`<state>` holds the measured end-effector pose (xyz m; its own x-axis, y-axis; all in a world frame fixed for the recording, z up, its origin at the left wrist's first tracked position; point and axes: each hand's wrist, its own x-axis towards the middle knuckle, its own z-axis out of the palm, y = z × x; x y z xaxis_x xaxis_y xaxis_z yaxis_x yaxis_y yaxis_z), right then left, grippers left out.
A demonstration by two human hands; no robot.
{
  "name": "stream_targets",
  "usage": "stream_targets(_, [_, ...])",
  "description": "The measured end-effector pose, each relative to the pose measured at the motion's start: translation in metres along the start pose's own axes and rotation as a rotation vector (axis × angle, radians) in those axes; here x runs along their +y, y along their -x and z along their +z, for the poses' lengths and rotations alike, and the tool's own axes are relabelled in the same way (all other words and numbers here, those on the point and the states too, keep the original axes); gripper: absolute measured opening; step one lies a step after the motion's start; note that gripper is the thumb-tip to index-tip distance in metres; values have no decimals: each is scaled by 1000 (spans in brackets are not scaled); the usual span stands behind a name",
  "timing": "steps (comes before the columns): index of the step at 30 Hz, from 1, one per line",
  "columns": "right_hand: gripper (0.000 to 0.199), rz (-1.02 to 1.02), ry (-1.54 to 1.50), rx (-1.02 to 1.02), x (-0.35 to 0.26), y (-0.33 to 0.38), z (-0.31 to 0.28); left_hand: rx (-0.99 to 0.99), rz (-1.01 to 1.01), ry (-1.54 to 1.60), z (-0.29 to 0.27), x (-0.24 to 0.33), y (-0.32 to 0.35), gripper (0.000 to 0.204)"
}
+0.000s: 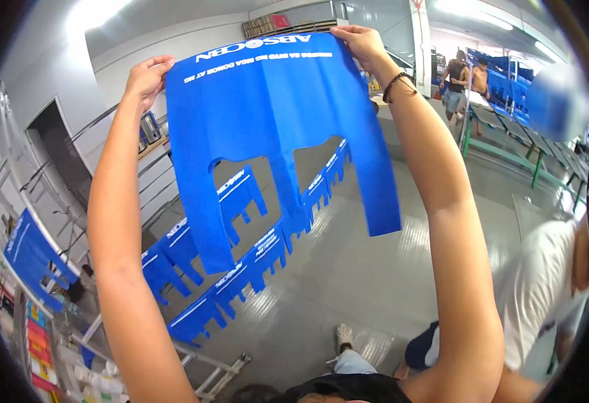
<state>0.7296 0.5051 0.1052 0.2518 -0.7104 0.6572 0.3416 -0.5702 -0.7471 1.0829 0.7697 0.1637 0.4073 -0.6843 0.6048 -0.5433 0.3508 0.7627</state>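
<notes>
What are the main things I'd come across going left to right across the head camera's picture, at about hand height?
Left hand → held blue bag → right hand → pale pillar → person in a dark top → blurred blue-and-white round shape.

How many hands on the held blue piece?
2 on the blue piece: left hand at its upper left corner, right hand at its upper right. Any behind it would be hidden.

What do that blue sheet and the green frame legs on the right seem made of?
Blue sheet: probably matte non-woven fabric; it shows no sharp glare and a soft crease down its middle.
Green frame legs: likely painted metal, being slim and evenly coloured, though wood remains possible.
</notes>
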Motion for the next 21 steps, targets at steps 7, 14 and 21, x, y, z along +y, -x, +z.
stream_targets(7, [20,29,138,-36,177,-151,-19,69,-115,101,86,-165,-144,22])
stream_targets(14, [20,222,-23,-338,353,-331,29,187,-170,-51,100,-284,-250,22])
stream_targets(21, [20,227,-193,-731,498,-436,80,271,-275,-270,106,-385,-307,30])
